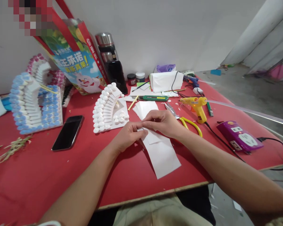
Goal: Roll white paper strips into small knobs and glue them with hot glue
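Observation:
My left hand (130, 135) is closed, its thumb and fingers pinching the far end of a white paper strip (163, 158). From the other side my right hand (163, 122) pinches the same end, fingertips meeting the left ones. The strip slopes down toward the table's front edge, and a smaller white piece (154, 137) lies over its upper part. Just beyond my hands is a stack of white paper sheets (147, 106). A curved white model (106, 110) with rounded white pieces stands left of them. Scissors with yellow handles (191, 124) lie beside my right hand.
A yellow glue gun (198, 108) and a purple power socket (242, 138) with cords are at right. A green cutter (153, 98) lies behind the stack. At left are a phone (68, 132), a blue-and-white model (36, 106) and a printed bag (77, 62).

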A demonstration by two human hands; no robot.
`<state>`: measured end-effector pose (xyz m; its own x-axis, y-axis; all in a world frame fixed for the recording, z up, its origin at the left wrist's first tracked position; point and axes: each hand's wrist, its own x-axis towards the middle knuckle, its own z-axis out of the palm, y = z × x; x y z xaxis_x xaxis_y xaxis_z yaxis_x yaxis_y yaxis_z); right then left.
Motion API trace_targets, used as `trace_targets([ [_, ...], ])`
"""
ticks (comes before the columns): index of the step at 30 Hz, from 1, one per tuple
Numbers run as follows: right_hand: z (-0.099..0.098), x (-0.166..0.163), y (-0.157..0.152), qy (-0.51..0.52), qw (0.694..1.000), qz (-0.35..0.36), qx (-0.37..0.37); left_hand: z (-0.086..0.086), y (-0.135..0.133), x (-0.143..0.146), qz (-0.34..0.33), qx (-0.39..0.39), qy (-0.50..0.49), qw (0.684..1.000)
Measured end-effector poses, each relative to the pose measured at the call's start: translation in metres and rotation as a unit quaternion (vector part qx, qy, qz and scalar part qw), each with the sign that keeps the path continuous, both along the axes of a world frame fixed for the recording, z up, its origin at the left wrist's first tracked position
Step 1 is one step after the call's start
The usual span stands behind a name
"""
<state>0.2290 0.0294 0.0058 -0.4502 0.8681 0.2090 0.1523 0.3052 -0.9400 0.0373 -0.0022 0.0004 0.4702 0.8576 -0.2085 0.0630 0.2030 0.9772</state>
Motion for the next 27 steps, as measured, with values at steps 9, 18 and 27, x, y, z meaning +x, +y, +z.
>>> trace_targets([
  [9,0.009,0.017,0.008,0.018,0.994,-0.099,-0.048,0.000,0.006,-0.007,0.072,-0.027,-0.092,0.993],
  [18,-0.001,0.017,0.008,0.095,0.941,0.062,-0.318,-0.001,0.011,-0.013,0.183,0.058,-0.071,0.979],
  [27,0.000,0.022,0.015,0.128,0.953,0.024,-0.273,0.000,0.013,-0.016,0.164,0.043,-0.102,0.980],
])
